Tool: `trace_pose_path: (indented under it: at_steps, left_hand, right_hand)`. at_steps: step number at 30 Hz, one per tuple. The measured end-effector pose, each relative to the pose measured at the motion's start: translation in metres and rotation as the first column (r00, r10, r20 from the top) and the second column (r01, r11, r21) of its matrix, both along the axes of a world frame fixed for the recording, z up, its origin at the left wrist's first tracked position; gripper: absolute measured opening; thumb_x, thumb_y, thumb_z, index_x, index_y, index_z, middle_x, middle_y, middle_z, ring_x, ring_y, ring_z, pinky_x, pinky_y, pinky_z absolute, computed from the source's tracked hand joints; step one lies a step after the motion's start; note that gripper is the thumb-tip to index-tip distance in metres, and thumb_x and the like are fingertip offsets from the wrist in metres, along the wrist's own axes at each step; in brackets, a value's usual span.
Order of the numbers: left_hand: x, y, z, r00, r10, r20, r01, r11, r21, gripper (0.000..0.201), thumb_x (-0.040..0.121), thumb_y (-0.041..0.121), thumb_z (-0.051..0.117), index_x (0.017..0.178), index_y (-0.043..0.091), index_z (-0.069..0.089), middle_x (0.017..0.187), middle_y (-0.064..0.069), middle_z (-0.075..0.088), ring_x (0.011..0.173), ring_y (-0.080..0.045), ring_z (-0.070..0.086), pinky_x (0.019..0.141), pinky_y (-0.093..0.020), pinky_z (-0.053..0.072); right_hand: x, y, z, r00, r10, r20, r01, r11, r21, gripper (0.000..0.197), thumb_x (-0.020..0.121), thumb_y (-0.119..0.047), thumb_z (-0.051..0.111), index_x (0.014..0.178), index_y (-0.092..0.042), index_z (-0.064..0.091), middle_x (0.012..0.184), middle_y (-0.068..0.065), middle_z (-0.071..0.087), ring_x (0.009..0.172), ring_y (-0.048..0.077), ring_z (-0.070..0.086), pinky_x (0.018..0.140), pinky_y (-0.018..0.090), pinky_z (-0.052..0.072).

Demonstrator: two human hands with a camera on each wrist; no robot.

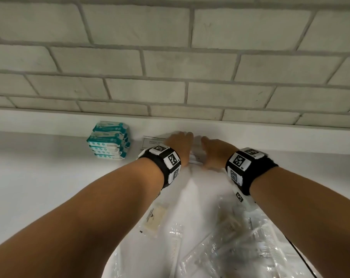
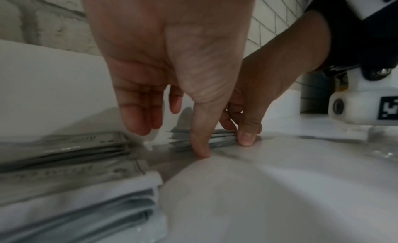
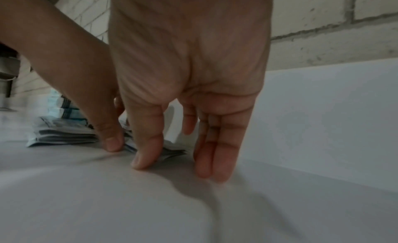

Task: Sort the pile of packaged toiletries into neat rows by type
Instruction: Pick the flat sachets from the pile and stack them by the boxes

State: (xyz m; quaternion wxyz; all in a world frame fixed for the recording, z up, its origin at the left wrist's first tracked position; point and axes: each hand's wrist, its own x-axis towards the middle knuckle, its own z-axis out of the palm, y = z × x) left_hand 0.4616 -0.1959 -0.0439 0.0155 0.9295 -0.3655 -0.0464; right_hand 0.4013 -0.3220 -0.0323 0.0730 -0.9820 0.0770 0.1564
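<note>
At the back of the white counter, a small stack of white sachets lies between my two hands. My left hand stands at its left side with fingers straight down and the thumb tip on the counter by the stack. On the right side is my right hand, its fingers also straight and its thumb at the stack's edge. Neither hand curls round the sachets. A second stack of flat printed sachets lies just left of my left hand. Several teal wipe packs are stacked further left.
A loose pile of clear-wrapped items covers the near counter under my right forearm, with a packaged comb and a beige flat packet. A grey brick wall and a white ledge close off the back.
</note>
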Motion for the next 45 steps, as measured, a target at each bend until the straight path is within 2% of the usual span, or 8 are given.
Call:
trace_pose_path:
  at_steps: [3, 7, 12, 17, 24, 27, 31, 45]
  left_hand:
    - [0.006, 0.002, 0.002, 0.997, 0.082, 0.0, -0.082, 0.997, 0.006, 0.046, 0.078, 0.019, 0.074, 0.114, 0.01, 0.047, 0.105, -0.008, 0.06, 0.094, -0.027, 0.059, 0.067, -0.032, 0.041]
    - [0.015, 0.001, 0.004, 0.988, 0.144, -0.048, -0.142, 0.989, 0.033, 0.031, 0.083, 0.016, 0.068, 0.107, 0.01, 0.05, 0.099, -0.009, 0.063, 0.076, -0.024, 0.052, 0.063, -0.03, 0.038]
    - [0.019, -0.007, 0.002, 0.987, 0.145, -0.066, -0.143, 0.989, 0.038, 0.023, 0.092, 0.014, 0.058, 0.114, 0.006, 0.054, 0.113, -0.012, 0.062, 0.103, -0.027, 0.06, 0.07, -0.029, 0.038]
    - [0.014, -0.01, -0.004, 0.982, 0.185, -0.022, -0.186, 0.982, -0.021, 0.023, 0.095, 0.014, 0.053, 0.116, 0.005, 0.053, 0.115, -0.012, 0.062, 0.106, -0.027, 0.059, 0.072, -0.028, 0.037]
    - [0.017, -0.002, 0.005, 0.955, 0.257, -0.151, -0.267, 0.962, -0.051, 0.029, 0.094, 0.013, 0.054, 0.122, 0.005, 0.049, 0.123, -0.013, 0.058, 0.112, -0.029, 0.056, 0.082, -0.031, 0.042]
    - [0.021, 0.007, 0.015, 0.948, 0.214, -0.237, -0.241, 0.966, -0.09, 0.032, 0.095, 0.007, 0.048, 0.127, 0.008, 0.055, 0.132, -0.01, 0.056, 0.119, -0.027, 0.053, 0.097, -0.032, 0.043]
    - [0.015, 0.011, 0.018, 0.95, 0.109, -0.293, -0.116, 0.993, -0.009, 0.047, 0.095, 0.001, 0.038, 0.135, 0.02, 0.054, 0.148, -0.002, 0.043, 0.135, -0.021, 0.04, 0.111, -0.027, 0.03]
    - [0.014, 0.008, 0.013, 0.942, 0.158, -0.295, -0.123, 0.983, 0.132, 0.051, 0.097, 0.002, 0.034, 0.143, 0.022, 0.045, 0.154, -0.004, 0.034, 0.139, -0.023, 0.035, 0.113, -0.028, 0.028]
  right_hand:
    - [0.004, -0.001, 0.0, 0.999, -0.015, 0.049, 0.016, 1.0, -0.011, 0.061, 0.084, -0.014, 0.063, 0.138, -0.012, 0.035, 0.124, 0.01, 0.058, 0.112, 0.029, 0.058, 0.075, 0.029, 0.041]
    - [0.015, -0.002, 0.0, 0.998, -0.002, 0.062, 0.006, 0.998, -0.055, 0.045, 0.088, -0.005, 0.054, 0.132, -0.009, 0.046, 0.127, 0.011, 0.057, 0.114, 0.029, 0.057, 0.081, 0.031, 0.044]
    - [0.024, -0.005, -0.001, 0.996, 0.051, 0.069, -0.046, 0.996, -0.072, 0.041, 0.088, -0.008, 0.055, 0.129, -0.012, 0.053, 0.122, 0.012, 0.061, 0.109, 0.028, 0.06, 0.076, 0.028, 0.042]
    - [0.026, -0.008, -0.008, 0.987, 0.055, 0.15, -0.052, 0.998, -0.021, 0.042, 0.088, -0.013, 0.054, 0.128, -0.026, 0.057, 0.12, 0.006, 0.063, 0.106, 0.026, 0.061, 0.082, 0.03, 0.047]
    - [0.021, -0.016, -0.007, 0.99, -0.02, 0.143, 0.009, 0.997, 0.077, 0.033, 0.086, -0.031, 0.061, 0.119, -0.026, 0.062, 0.12, 0.002, 0.063, 0.108, 0.023, 0.06, 0.087, 0.028, 0.046]
    - [0.013, -0.023, -0.002, 0.99, 0.021, 0.138, -0.031, 0.997, 0.071, 0.034, 0.095, -0.024, 0.048, 0.127, -0.016, 0.059, 0.131, 0.003, 0.056, 0.118, 0.024, 0.054, 0.1, 0.031, 0.042]
    - [0.006, -0.017, -0.004, 0.991, 0.076, 0.106, -0.083, 0.994, 0.065, 0.045, 0.094, -0.017, 0.046, 0.139, -0.021, 0.046, 0.138, 0.004, 0.052, 0.12, 0.025, 0.053, 0.1, 0.031, 0.043]
    - [0.003, -0.01, 0.004, 0.993, 0.111, 0.05, -0.115, 0.988, 0.099, 0.043, 0.095, -0.01, 0.045, 0.138, -0.013, 0.047, 0.138, 0.007, 0.051, 0.123, 0.027, 0.05, 0.103, 0.034, 0.04]
